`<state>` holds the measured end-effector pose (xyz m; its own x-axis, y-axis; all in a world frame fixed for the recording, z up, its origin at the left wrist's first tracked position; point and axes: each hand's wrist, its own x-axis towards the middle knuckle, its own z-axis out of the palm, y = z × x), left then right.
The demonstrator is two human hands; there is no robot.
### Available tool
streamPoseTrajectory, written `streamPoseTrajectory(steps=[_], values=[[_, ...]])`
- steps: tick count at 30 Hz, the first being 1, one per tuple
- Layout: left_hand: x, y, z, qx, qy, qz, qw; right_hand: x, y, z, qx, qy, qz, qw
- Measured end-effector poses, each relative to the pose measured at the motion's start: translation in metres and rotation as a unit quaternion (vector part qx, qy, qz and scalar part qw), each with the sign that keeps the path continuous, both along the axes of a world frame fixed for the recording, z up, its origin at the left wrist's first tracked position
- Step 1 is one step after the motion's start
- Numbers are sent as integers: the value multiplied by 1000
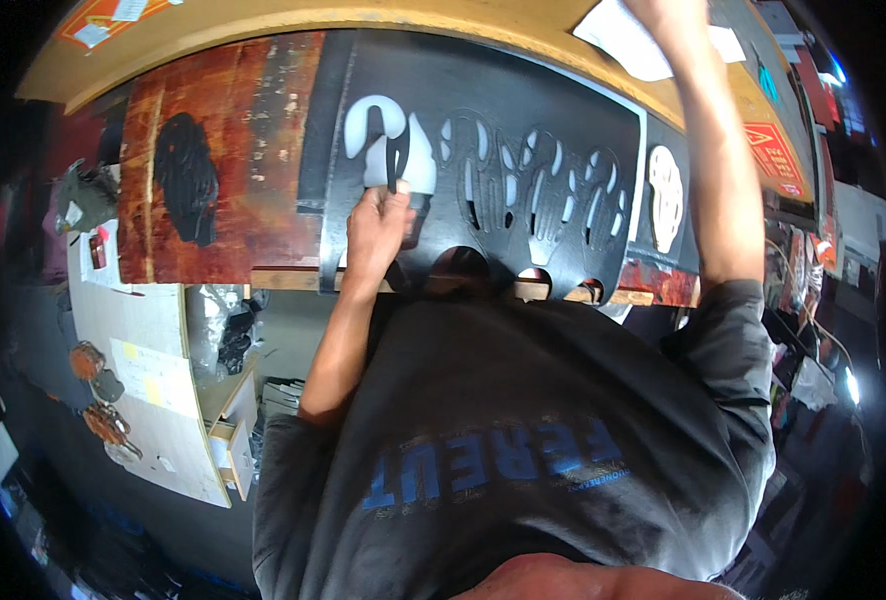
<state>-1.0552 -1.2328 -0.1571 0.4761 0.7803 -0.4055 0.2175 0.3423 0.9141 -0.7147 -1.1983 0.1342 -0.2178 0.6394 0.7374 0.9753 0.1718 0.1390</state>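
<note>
My left hand (375, 232) pinches a narrow black cut piece (399, 158), which stands up from a black sheet (503, 85) of flexible-looking material. Under that piece, a large curved cut-out in the sheet lets a white surface (418, 155) show through. To its right, several slotted hand-like outlines (548, 190) are cut into the same sheet, with round notches along the near edge. My right arm reaches far forward; the right hand (671, 12) is at the top edge by a yellow beam, its fingers out of the picture.
A yellow machine beam (503, 14) spans the far side, with white paper (623, 40) on it. Black cut pieces (188, 180) lie on worn reddish boards at left. A white slotted shape (665, 200) lies at right. A pale table (143, 390) with an open drawer stands lower left.
</note>
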Motion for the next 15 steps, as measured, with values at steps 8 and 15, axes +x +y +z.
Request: streamPoseTrajectory(steps=[8,15], values=[[32,30,-4,-259,3,-308,915,-85,-172,-207,-456,61,63,885],[43,30,-41,-517,-179,-280,789,-87,-223,-231,-456,142,65,876]])
